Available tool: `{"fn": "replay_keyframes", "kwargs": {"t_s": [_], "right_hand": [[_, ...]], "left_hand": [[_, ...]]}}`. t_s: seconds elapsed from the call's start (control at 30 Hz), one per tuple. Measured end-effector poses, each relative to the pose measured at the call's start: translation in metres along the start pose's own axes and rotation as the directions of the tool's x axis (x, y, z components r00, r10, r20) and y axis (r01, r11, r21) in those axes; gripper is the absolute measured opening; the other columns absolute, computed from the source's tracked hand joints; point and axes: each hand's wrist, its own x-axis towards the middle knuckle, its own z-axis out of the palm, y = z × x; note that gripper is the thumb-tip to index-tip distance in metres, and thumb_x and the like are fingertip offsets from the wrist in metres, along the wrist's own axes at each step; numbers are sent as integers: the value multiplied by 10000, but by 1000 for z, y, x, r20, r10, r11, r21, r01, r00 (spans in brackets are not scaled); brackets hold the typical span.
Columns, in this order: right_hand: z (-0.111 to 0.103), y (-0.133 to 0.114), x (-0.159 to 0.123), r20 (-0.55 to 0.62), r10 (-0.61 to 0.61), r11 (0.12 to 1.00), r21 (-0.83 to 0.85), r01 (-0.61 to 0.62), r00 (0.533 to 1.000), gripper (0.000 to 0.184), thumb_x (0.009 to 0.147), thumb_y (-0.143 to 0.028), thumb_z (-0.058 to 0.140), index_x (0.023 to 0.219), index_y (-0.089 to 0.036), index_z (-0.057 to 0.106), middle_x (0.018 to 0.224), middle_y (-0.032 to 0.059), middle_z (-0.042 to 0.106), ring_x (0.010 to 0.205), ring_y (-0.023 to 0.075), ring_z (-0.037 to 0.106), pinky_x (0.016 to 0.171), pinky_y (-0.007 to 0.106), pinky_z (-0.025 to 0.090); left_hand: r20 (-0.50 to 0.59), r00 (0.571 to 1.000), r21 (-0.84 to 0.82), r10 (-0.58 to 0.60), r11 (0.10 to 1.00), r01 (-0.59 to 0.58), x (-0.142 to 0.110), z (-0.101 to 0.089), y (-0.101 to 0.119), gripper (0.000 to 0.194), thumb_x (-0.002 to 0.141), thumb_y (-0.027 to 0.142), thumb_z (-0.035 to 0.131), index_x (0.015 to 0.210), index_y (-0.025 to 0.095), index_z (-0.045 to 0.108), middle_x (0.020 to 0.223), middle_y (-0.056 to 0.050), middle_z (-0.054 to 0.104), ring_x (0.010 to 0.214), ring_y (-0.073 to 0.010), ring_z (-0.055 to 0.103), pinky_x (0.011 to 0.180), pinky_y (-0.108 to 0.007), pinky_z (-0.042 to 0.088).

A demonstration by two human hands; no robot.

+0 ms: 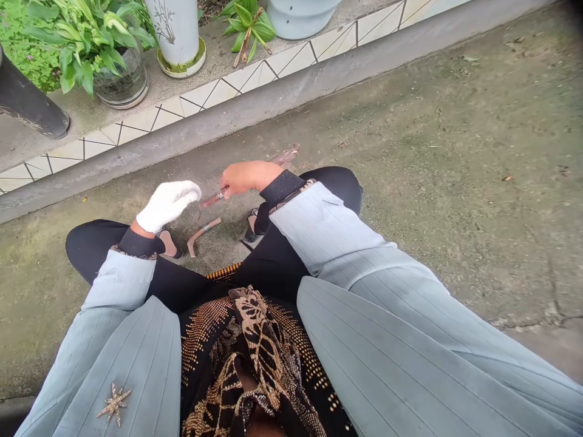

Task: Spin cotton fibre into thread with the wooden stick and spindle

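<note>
My right hand [246, 177], bare, is closed around a reddish-brown stick-like piece [214, 199], whose end points toward my left hand. Beyond the right wrist shows a rough reddish-brown length [286, 156]; the hand hides whether both are one piece. My left hand [167, 203] wears a white glove, its fingers curled together just left of the stick's end. Whether anything is between those fingers is hidden. Below, on the ground between my feet, lies a bent brown stick-like piece [203, 235] with a greyish band near its upper end.
Concrete ground [455, 182] surrounds my spread knees. Ahead runs a low tiled ledge [200, 104] bearing a white pot [175, 36], a glass pot [121, 79] with a leafy plant, and a pale blue pot [300, 15]. A dark pipe [31, 100] stands at left.
</note>
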Motion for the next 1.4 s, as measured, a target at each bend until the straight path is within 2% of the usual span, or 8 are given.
{"fn": "replay_keyframes", "kwargs": {"t_s": [0.13, 0.23, 0.4, 0.6, 0.7, 0.87, 1.13, 1.4], "right_hand": [[2, -8, -7, 360, -387, 909, 306, 284, 849, 109, 981, -211, 703, 922, -142, 765, 678, -33, 604, 627, 109, 522, 667, 272, 411], [-5, -1, -19, -27, -505, 720, 538, 438, 863, 149, 995, -293, 709, 952, -152, 730, 729, -32, 634, 635, 94, 522, 659, 243, 428], [-11, 18, -15, -607, 80, 694, 603, 393, 791, 328, 1125, -356, 469, 1067, -139, 708, 854, 65, 697, 708, 140, 576, 660, 258, 457], [-6, 18, 2, -400, 162, 987, 74, -144, 902, 318, 1033, -307, 635, 1199, -90, 797, 1135, 205, 784, 1063, 321, 715, 860, 369, 494], [1, 7, 6, -10, 36, 996, -77, -37, 999, 230, 997, -269, 676, 1084, -122, 831, 933, 116, 781, 864, 237, 697, 772, 336, 459], [6, -6, 7, 294, -306, 948, 182, 261, 906, 187, 994, -292, 681, 1008, -151, 804, 654, -34, 607, 616, 122, 528, 679, 288, 405], [-12, -3, -22, 94, -446, 838, 391, 379, 890, 254, 977, -387, 717, 850, -167, 727, 684, -29, 617, 679, 115, 552, 719, 279, 421], [-9, 13, -17, -299, -151, 854, 440, 277, 942, 170, 976, -285, 677, 893, -162, 760, 711, 8, 644, 670, 129, 544, 677, 284, 386]], "left_hand": [[-218, 963, -53, -157, 987, 149, 7, 4, -18, 296, 947, 414, 519, 872, 198, 706, 852, -63, 740, 800, -209, 635, 775, -314, 499], [-273, 934, -186, -232, 965, 185, 12, 13, -29, 298, 955, 439, 513, 874, 199, 671, 742, -33, 652, 686, -178, 540, 684, -297, 447], [87, 990, -184, -114, 975, 129, 13, 28, -23, 390, 974, 510, 502, 913, 185, 707, 700, -15, 621, 645, -167, 519, 681, -300, 436], [228, 972, -85, 53, 996, -34, 9, 18, -11, 414, 986, 500, 486, 918, 188, 749, 911, -57, 776, 803, -196, 650, 833, -321, 505], [102, 995, 9, 5, 1000, -6, 7, 10, -18, 406, 978, 494, 484, 922, 194, 752, 855, -55, 757, 773, -208, 637, 798, -327, 500], [-84, 994, 154, -74, 984, 86, 9, 9, -31, 303, 933, 404, 516, 916, 207, 745, 909, -91, 776, 840, -249, 669, 830, -348, 495], [-142, 972, -7, -188, 982, 189, 22, 25, -38, 213, 891, 385, 535, 795, 224, 636, 834, -61, 710, 805, -226, 602, 773, -328, 463], [242, 968, -286, -64, 949, 135, 19, 54, -35, 449, 934, 591, 513, 815, 188, 670, 702, -17, 610, 621, -146, 460, 635, -278, 394]]}}
